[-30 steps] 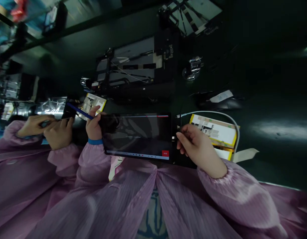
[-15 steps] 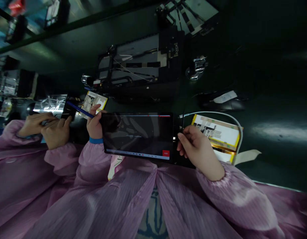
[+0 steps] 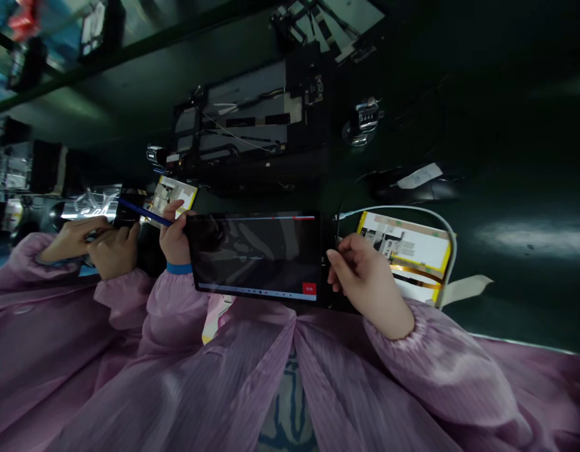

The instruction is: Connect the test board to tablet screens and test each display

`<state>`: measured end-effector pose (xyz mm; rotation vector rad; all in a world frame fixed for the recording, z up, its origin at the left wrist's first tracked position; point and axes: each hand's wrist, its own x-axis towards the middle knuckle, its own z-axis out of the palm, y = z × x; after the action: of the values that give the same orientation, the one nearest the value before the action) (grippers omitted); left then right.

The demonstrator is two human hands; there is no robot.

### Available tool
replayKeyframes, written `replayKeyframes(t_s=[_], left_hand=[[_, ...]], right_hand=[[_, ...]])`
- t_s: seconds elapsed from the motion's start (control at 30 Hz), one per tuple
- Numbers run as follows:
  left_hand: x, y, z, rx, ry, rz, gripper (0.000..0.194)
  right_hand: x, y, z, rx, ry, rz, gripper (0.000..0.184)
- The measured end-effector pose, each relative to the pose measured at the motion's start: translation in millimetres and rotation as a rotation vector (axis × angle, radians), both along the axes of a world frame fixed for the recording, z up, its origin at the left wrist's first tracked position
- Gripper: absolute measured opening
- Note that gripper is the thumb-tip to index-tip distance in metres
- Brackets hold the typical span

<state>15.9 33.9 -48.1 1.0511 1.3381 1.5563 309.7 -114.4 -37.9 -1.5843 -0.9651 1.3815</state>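
A dark tablet (image 3: 255, 257) is tilted in front of me, its screen lit with a pale bar along the bottom and a red box at lower right. My left hand (image 3: 175, 242), a blue band at its wrist, is closed on the tablet's left edge. A blue pen-like stick (image 3: 143, 212) juts out leftward from those same fingers. Just off the tablet's right edge, my right hand (image 3: 363, 276) is closed in a pinch. A thin dark strip rises by its fingertips; what the fingers hold is too dark to make out.
White-and-yellow battery packs (image 3: 407, 242) lie right of my right hand, with a white cable (image 3: 412, 208) curving over them. Behind stand an opened device (image 3: 252, 119), a metal numbered part (image 3: 363, 122) and a black mouse (image 3: 415, 183). A co-worker's hands (image 3: 113, 251) work at left.
The view has shifted slightly, so most things sit a little further left. The small bright spot between tablet and right hand no longer shows. The co-worker's nearer hand has moved right.
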Motion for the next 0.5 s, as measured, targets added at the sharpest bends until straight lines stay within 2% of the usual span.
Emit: replayKeyframes(t_s=[0.27, 0.5], left_hand=[[5.7, -1.9, 4.2, -0.006, 0.001, -0.002, 0.026], [-3.7, -0.1, 0.4, -0.081, -0.049, -0.131, 0.021]], right_hand=[[-4.2, -0.6, -1.9, 0.007, -0.061, -0.022, 0.036], [-5.8, 1.7, 5.7, -0.038, -0.050, -0.028, 0.053]])
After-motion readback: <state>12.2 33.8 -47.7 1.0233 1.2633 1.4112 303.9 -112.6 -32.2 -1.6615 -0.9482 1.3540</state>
